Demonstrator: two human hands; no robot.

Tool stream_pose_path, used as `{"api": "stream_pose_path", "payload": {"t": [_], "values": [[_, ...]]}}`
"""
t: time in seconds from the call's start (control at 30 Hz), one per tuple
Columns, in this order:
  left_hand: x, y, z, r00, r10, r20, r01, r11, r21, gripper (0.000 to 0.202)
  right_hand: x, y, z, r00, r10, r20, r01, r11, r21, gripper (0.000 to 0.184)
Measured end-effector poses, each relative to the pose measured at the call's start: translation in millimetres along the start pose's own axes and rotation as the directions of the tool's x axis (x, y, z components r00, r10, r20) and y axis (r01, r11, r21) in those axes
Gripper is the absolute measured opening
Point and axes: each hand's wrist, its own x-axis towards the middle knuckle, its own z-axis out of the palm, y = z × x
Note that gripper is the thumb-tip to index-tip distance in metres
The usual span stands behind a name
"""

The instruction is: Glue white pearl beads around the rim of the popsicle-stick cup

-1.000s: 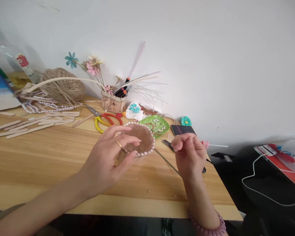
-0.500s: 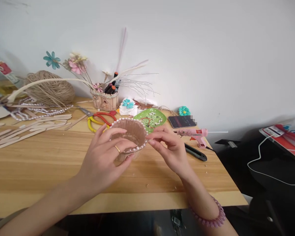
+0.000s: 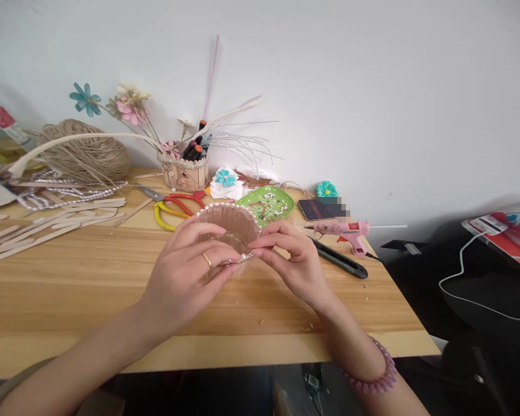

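A small round brownish pot [image 3: 236,222] stands on the wooden table [image 3: 82,300], a pearl bead string [image 3: 225,205] running around its rim. My left hand [image 3: 186,268] grips the near left side of the pot, with fingers over the rim and thumb outside. At the near right rim, my right hand [image 3: 292,263] pinches the bead string between thumb and forefinger. Its fingertips are close to those of the left hand. Fingers cover part of the near rim, and most of the pot's outer wall is hidden.
Behind the pot lie red-and-yellow scissors [image 3: 173,205] and a green tray [image 3: 281,202] of small beads. To the right are a pink glue gun [image 3: 351,234], a black cutter [image 3: 340,260] and a phone [image 3: 316,209]. Wooden sticks [image 3: 65,222] and twine [image 3: 86,150] lie left.
My right hand has shifted slightly left along the rim, nearer the left fingertips. My left thumb has moved up towards the rim. The view has tilted a little.
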Motion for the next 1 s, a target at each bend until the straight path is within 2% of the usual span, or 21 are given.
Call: {"api": "stream_pose_path", "payload": {"t": [0.13,0.43,0.63,0.8,0.87,0.9,0.93,0.97,1.0], "values": [[0,-2,1.5,0.999,0.044,-0.016,-0.044,0.999,-0.005,0.011,0,0,0,1.0,-0.002,0.001,0.002,1.0,0.007,0.01],[0,0,0.3,0.999,0.043,0.003,-0.043,0.999,0.026,0.01,1,-1,-1,1.0,0.031,0.002,-0.031,0.999,0.01,0.009],[-2,-2,0.1,1.0,0.02,-0.01,-0.019,0.998,0.055,0.013,2,-3,-3,0.993,0.102,-0.051,-0.092,0.982,0.166,0.008],[-1,-1,-9.8,0.997,-0.079,0.02,0.079,0.997,-0.009,0.032,3,-4,-8,0.961,0.216,-0.174,-0.15,0.933,0.326,0.008],[2,-1,-17.1,0.987,-0.161,-0.027,0.158,0.982,-0.102,0.031,3,-3,-10,0.938,0.258,-0.231,-0.162,0.916,0.368,0.004],[5,-2,-21.4,0.97,-0.223,-0.096,0.208,0.967,-0.15,0.026,2,-3,-10,0.925,0.278,-0.258,-0.164,0.906,0.391,0.004],[8,-5,-26.1,0.933,-0.295,-0.207,0.253,0.946,-0.204,0.02,2,-2,-11,0.912,0.296,-0.284,-0.161,0.895,0.415,0.006],[10,-10,-31.5,0.872,-0.363,-0.328,0.291,0.924,-0.248,0.015,2,-2,-12,0.898,0.311,-0.31,-0.153,0.884,0.443,0.009],[13,-17,-37.5,0.782,-0.431,-0.45,0.33,0.899,-0.288,0.011,2,-2,-14,0.885,0.322,-0.337,-0.136,0.87,0.474,0.012]]}}
